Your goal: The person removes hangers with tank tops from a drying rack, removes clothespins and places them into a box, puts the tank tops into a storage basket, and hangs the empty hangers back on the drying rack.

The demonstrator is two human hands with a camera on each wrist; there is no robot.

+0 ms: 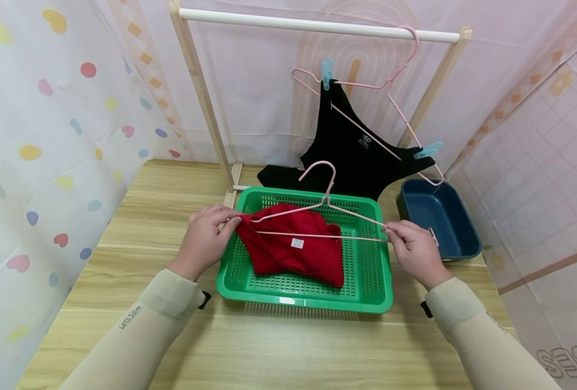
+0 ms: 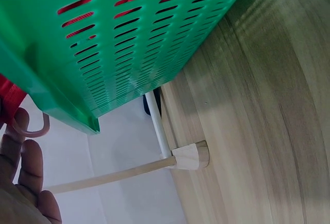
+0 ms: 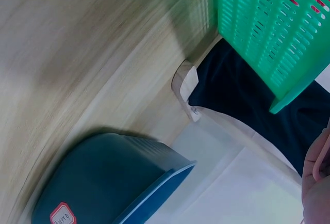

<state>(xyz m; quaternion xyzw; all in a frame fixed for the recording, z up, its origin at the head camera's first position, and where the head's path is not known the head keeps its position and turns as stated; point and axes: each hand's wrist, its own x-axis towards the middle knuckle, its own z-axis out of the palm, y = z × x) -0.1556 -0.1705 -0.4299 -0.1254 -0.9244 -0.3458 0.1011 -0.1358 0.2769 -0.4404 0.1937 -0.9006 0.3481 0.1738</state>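
A pink clothes hanger (image 1: 327,201) is held over the green basket (image 1: 304,304), its hook pointing up and back. My right hand (image 1: 413,250) pinches the hanger's right end. With thumb and fingers my left hand (image 1: 205,238) pinches the edge of a red garment (image 1: 288,260) beside the hanger's left end. That end lies at the garment's upper left part, and the rest of the garment is bunched in the basket with a white label showing. In the left wrist view, the pink hanger end (image 2: 38,131) loops near the fingers of my left hand (image 2: 26,182).
Behind the basket, a black tank top (image 1: 352,146) hangs by blue clothespins (image 1: 327,73) on another pink hanger (image 1: 366,85), hooked on the rack's white bar (image 1: 293,23). A dark blue bin (image 1: 439,216) stands at the right, close to my right hand.
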